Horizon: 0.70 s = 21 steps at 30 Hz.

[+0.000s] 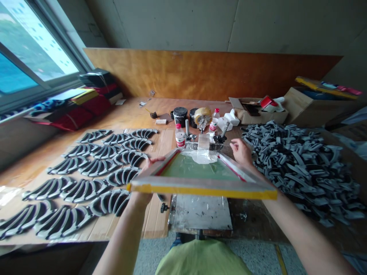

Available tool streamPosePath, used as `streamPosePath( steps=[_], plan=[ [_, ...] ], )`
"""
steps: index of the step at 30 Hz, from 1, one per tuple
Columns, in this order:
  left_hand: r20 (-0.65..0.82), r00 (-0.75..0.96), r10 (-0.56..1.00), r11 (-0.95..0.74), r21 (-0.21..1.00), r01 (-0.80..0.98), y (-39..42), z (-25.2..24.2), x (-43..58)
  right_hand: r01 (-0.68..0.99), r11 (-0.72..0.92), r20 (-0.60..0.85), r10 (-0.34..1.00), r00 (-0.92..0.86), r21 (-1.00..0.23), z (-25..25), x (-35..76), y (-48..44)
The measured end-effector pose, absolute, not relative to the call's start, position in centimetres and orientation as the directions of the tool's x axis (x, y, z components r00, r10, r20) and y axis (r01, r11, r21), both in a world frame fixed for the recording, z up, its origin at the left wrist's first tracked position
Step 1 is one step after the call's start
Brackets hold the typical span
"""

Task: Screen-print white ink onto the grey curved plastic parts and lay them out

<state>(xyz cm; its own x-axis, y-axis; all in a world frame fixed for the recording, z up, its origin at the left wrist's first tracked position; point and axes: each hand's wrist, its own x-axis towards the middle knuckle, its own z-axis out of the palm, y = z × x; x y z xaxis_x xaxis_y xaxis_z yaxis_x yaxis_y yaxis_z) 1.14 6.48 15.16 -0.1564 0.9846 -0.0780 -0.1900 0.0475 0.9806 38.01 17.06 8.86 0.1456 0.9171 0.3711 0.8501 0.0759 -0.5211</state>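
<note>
A screen-printing frame (203, 187) is tilted up in front of me, its near edge wrapped in yellow tape and its green mesh (197, 168) showing. At its far end a metal hinge clamp (203, 144) holds it. My left hand (151, 163) is at the frame's left side, blurred and partly hidden behind it; whether it grips anything does not show. My right hand (241, 152) is just beyond the frame's right side, fingers curled in a pinch, the contents too small to make out. Below the raised frame lies a flat metal base plate (200, 214).
Rows of curved grey plastic parts (96, 167) lie on cardboard at left. A large heap of grey parts (298, 168) sits at right. Behind the clamp stand red-capped bottles (180, 136), black tubs (180, 115), a tape roll (203, 116) and an open carton (263, 114).
</note>
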Motion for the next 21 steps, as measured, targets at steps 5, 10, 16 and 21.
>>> streamPosePath(
  steps=[5, 10, 16, 21],
  plan=[
    [-0.021, -0.151, 0.988, -0.015, 0.971, -0.238, 10.9, 18.3, 2.9, 0.796, 0.209, 0.175, 0.976, -0.132, -0.568, 2.0, 37.0, 11.5],
    [-0.094, -0.187, 0.978, 0.045, 0.968, -0.248, 8.7, 15.4, 4.1, 0.82, 0.375, 0.174, 0.927, -0.332, -0.434, 0.6, 33.3, 9.2],
    [-0.629, 0.203, 0.751, 0.659, 0.734, -0.165, 0.6, 6.4, 9.6, 0.769, 0.533, 0.324, 0.841, -0.434, -0.353, 4.1, 27.6, 3.8],
    [-0.639, -0.036, 0.768, 0.623, 0.76, -0.186, -0.5, 3.5, 6.6, 0.64, 0.657, 0.385, 0.753, -0.533, -0.398, 3.0, 29.0, 2.5]
  ],
)
